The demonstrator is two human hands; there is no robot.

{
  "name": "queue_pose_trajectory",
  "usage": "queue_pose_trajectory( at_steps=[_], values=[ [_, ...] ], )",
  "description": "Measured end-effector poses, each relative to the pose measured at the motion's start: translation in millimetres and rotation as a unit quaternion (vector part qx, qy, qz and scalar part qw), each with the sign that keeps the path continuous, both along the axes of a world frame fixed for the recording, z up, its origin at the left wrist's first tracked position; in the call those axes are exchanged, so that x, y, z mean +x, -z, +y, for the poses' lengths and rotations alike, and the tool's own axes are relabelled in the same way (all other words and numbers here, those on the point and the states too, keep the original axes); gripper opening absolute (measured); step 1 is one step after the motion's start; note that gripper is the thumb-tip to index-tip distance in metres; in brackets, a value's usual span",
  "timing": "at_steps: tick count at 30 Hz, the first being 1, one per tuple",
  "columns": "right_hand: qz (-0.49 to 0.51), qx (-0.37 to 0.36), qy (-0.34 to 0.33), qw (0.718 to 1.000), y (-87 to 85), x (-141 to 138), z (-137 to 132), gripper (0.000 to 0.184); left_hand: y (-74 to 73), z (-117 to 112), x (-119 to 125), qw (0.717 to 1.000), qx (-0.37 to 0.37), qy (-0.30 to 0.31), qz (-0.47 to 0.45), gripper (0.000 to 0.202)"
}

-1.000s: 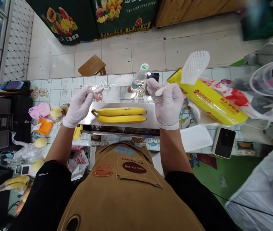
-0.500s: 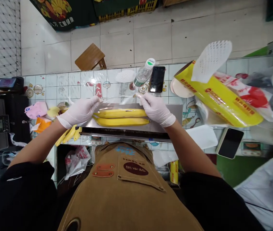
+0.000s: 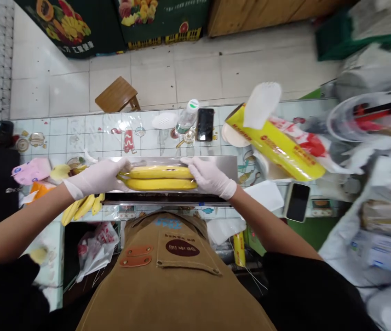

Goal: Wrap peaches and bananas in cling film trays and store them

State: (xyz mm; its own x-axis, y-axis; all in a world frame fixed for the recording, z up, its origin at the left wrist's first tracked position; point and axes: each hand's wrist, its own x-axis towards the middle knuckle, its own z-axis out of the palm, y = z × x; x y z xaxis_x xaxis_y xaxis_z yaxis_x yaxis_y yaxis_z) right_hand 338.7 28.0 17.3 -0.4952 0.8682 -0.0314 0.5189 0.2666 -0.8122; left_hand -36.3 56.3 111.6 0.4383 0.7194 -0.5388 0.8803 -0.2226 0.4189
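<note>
Two yellow bananas point(image 3: 159, 178) lie side by side on a stainless steel plate point(image 3: 216, 168), under a thin sheet of clear plastic film point(image 3: 157, 161). My left hand point(image 3: 97, 178), in a white glove, grips the film at the bananas' left end. At their right end, my right hand point(image 3: 209, 177), also gloved, pinches the film and presses it toward the plate. A yellow roll of cling film point(image 3: 274, 145) lies beyond my right hand.
A water bottle point(image 3: 186, 117) and a black phone point(image 3: 205, 124) lie on the tiled counter point(image 3: 78, 133) behind the plate. A bunch of bananas point(image 3: 80, 207) sits below my left forearm. Another phone point(image 3: 297, 202) lies at right.
Both hands have come down from the far side of the plate and drawn the film over the bananas. The head view has also shifted.
</note>
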Motion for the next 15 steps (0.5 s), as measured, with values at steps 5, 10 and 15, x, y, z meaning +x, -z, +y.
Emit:
queue_pose_trajectory(
  at_steps=[5, 10, 15],
  values=[
    [-0.035, -0.076, -0.023, 0.996, -8.1, 1.5, -22.3, 0.067, 7.5, -3.7, 0.0, 1.000, 0.010, 0.003, -0.009, 0.039],
    [-0.047, -0.052, -0.063, 0.996, -5.2, 5.0, -29.3, 0.127, 12.7, -5.5, -1.9, 0.999, 0.014, -0.024, -0.034, 0.034],
    [-0.160, -0.017, -0.080, 0.984, -10.8, -0.4, -32.2, 0.088, 29.0, -8.5, -15.8, 0.995, -0.004, -0.070, -0.077, 0.032]
  ],
)
